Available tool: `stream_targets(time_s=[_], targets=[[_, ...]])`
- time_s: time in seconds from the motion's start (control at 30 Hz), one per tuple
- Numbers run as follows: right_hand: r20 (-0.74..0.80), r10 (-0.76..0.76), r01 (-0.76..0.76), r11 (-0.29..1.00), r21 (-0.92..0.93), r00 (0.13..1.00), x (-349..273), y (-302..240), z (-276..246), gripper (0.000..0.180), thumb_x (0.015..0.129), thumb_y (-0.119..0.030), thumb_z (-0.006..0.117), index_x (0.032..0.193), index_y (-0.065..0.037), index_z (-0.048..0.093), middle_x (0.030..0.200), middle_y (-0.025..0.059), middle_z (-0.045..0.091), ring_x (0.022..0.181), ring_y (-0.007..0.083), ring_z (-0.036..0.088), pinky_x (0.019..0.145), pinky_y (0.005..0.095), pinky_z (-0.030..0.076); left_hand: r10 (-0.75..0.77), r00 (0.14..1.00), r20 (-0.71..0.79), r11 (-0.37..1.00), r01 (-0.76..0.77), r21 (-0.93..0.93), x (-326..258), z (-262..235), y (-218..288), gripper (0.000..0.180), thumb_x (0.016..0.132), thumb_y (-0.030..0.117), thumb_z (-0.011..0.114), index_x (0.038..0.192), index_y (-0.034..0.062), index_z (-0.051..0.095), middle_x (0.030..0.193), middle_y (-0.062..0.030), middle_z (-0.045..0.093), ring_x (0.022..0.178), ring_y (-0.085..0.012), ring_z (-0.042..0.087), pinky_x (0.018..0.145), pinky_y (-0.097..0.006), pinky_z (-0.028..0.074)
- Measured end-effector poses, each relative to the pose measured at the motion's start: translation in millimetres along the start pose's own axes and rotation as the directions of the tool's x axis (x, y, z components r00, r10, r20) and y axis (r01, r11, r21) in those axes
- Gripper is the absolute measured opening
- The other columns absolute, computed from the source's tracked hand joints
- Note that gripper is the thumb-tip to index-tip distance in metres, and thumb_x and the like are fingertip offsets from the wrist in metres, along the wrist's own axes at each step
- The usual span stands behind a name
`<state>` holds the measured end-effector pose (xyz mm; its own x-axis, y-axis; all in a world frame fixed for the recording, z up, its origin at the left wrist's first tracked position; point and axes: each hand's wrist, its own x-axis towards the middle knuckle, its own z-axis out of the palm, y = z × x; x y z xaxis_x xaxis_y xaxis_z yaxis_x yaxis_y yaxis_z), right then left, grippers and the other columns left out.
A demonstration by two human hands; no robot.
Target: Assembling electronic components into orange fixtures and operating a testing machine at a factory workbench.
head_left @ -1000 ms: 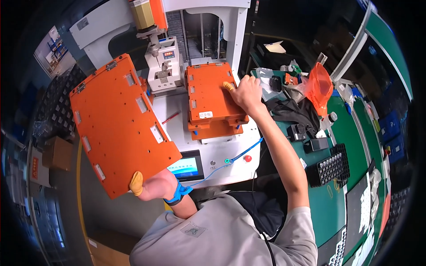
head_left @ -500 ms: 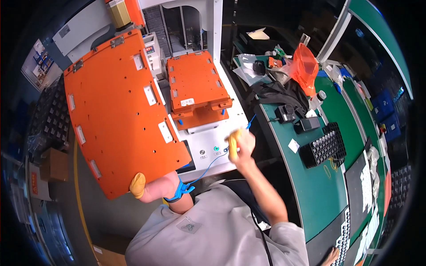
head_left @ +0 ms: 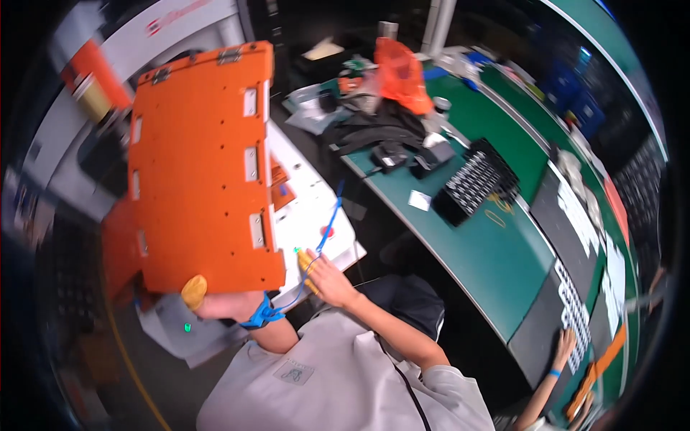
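My left hand [head_left: 215,305] grips the near edge of a large orange hinged fixture plate [head_left: 201,172], with a yellow-covered thumb on top; its other fingers are hidden. The plate is held up, slots and small holes facing me. My right hand [head_left: 329,280] has fingers stretched out, yellow covers on some, beside a green-lit button [head_left: 296,250] on a white machine base [head_left: 316,201]. Whether a fingertip touches the button, I cannot tell. A blue strap [head_left: 262,314] circles my left wrist, and its cord passes by my right hand. Behind the plate, another orange fixture [head_left: 280,179] is mostly hidden.
A red button [head_left: 328,231] sits on the machine base. On the green bench [head_left: 496,266] at right are a black tray of small parts [head_left: 471,183], black adapters [head_left: 431,158] and an orange bag [head_left: 402,75]. Another person's hand [head_left: 566,346] works at the lower right.
My view has turned right, so the bench appears further left. My right hand has come down toward the green-lit button and its fingers have straightened. The left still holds the plate, now more upright.
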<state>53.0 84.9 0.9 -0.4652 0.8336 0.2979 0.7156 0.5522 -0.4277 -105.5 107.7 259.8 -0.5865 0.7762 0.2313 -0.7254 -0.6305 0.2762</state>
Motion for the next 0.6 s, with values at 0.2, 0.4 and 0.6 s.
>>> stream_targets(time_s=[0.2,0.4,0.6], targets=[[-0.187,0.052,-0.060,0.998,-0.034,0.981,6.4,-18.3,-6.7,0.052,0.093,-0.018,0.053,0.140,0.005,0.049,0.149,0.0203,0.047,0.148,0.0352,0.034,0.119,0.0490,0.029,-0.163,0.807,0.568,0.972,0.229,-0.047,-15.5,-1.4,-38.6,0.055,0.098,0.034,0.047,0.141,0.0007,0.052,0.144,-0.0173,0.054,0.125,-0.0304,0.059,0.106,-0.052,0.047],[-0.228,0.306,-0.195,0.892,0.407,0.924,-13.9,-42.5,-56.1,0.041,0.090,-0.017,0.059,0.128,-0.002,0.055,0.127,0.0229,0.057,0.124,0.0414,0.053,0.098,0.0483,0.047,-0.700,0.701,-0.138,0.695,0.713,0.098,-60.0,-25.7,-92.1,0.065,0.097,0.052,0.045,0.140,0.0030,0.053,0.140,-0.0146,0.057,0.117,-0.0299,0.063,0.098,-0.048,0.053],[0.000,0.760,-0.345,0.295,0.891,0.650,-153.8,-105.8,-150.9,0.043,0.101,-0.036,0.060,0.094,0.003,0.075,0.085,0.0156,0.074,0.079,0.0249,0.073,0.079,0.0341,0.057,-0.752,-0.117,0.648,-0.046,0.991,0.125,-122.2,-65.3,-144.4,0.073,0.092,0.055,0.041,0.145,0.0060,0.048,0.140,-0.0144,0.057,0.124,-0.0364,0.059,0.104,-0.054,0.050]])
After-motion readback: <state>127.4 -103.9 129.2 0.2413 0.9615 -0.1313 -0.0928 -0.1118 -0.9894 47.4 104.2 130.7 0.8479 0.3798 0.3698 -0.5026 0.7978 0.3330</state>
